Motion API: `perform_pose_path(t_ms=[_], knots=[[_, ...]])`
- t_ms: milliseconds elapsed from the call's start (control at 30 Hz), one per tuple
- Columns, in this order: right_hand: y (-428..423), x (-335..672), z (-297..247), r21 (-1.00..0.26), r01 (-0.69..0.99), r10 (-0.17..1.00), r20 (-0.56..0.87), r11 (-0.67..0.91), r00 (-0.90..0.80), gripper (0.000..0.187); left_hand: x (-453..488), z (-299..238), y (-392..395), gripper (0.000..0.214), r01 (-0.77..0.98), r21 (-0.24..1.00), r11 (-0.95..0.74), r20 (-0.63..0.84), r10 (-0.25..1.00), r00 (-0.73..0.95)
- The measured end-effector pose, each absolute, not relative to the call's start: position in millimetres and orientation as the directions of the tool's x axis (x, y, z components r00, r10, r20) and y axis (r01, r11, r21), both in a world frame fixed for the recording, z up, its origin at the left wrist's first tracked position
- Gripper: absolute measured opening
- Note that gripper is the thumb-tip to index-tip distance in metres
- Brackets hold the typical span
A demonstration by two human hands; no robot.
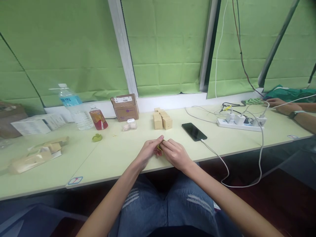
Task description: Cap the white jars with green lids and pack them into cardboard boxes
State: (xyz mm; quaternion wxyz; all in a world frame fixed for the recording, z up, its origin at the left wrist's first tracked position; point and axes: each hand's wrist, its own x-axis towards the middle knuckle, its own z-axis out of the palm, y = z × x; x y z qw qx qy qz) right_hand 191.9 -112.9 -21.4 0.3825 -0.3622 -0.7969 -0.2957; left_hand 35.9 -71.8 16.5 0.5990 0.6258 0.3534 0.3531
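Note:
Near the table's front edge, my left hand (pixel 149 149) and my right hand (pixel 175 154) meet with fingers closed. Between their fingertips shows a small yellow-green piece (pixel 160 145), mostly covered, so its kind is unclear. Just beyond my hands stand several small tan cardboard boxes (pixel 158 123), grouped in short rows. A black phone (pixel 194 131) lies to the right of my right hand, with a white cable plugged into its near end. A curled green peel (pixel 97 137) rests on the table to the left.
At the back left are a clear water bottle (pixel 74 108), a red drink bottle (pixel 98 118), a brown carton (pixel 125 108) and a white earphone case (pixel 131 120). Packaging (pixel 39 157) lies far left. A power strip (pixel 240 124) and another person's arm (pixel 286 106) are at right.

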Motion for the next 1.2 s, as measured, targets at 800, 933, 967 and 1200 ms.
perform_pose_path(t_ms=[800, 933, 967, 1200], knots=[[-112.1, 192.8, -16.9, -0.019, 0.814, 0.389, 0.885, 0.58, -0.256, 0.012, 22.0, 11.1, -61.1, 0.049, 0.019, 0.995, -0.096, 0.074, 0.87, 0.487], [-116.5, 191.3, -11.9, -0.047, 0.719, 0.373, 0.877, 0.693, -0.302, 0.026, 25.1, 5.5, -60.1, 0.047, -0.028, 0.993, -0.118, 0.118, 0.882, 0.456], [-118.0, 190.5, -10.4, -0.052, 0.723, 0.372, 0.881, 0.689, -0.291, 0.028, 25.4, 4.1, -60.2, 0.046, -0.032, 0.991, -0.127, 0.128, 0.892, 0.434], [-112.7, 192.0, -9.6, -0.239, 0.742, 0.558, 0.803, 0.627, -0.212, 0.059, 27.2, 2.3, -62.2, 0.031, 0.085, 0.955, -0.285, 0.218, 0.865, 0.453]])
